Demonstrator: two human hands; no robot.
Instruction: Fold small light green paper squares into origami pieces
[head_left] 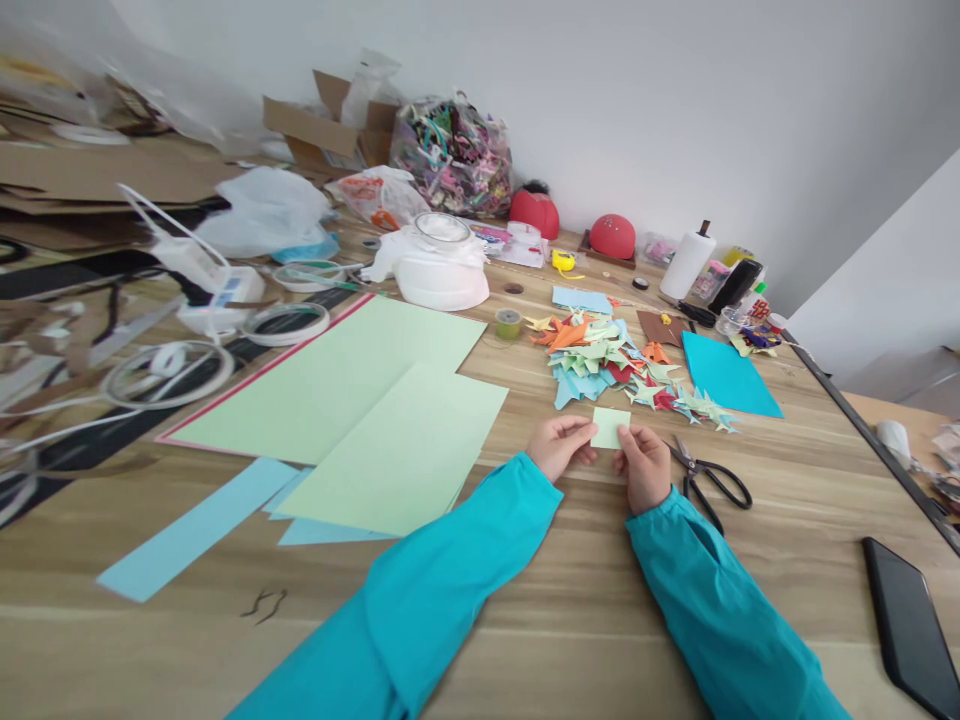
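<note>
A small pale green square of paper (610,428) is held up between my two hands, just above the table. My left hand (561,447) pinches its left edge between thumb and fingers. On its right edge, my right hand (645,466) grips in the same way. Right beyond the paper lies a pile of folded paper shapes (592,358) in green, blue, orange and red. Black-handled scissors (709,480) rest partly open beside my right hand. To the left are large pale green sheets (405,450), overlapping some blue paper.
A blue paper strip (199,530) lies at the left front, a black phone (911,625) at the right front. A bright blue sheet (731,375) and a spool of thread (508,323) flank the pile. Coiled cables (169,375) and bags crowd the left and back.
</note>
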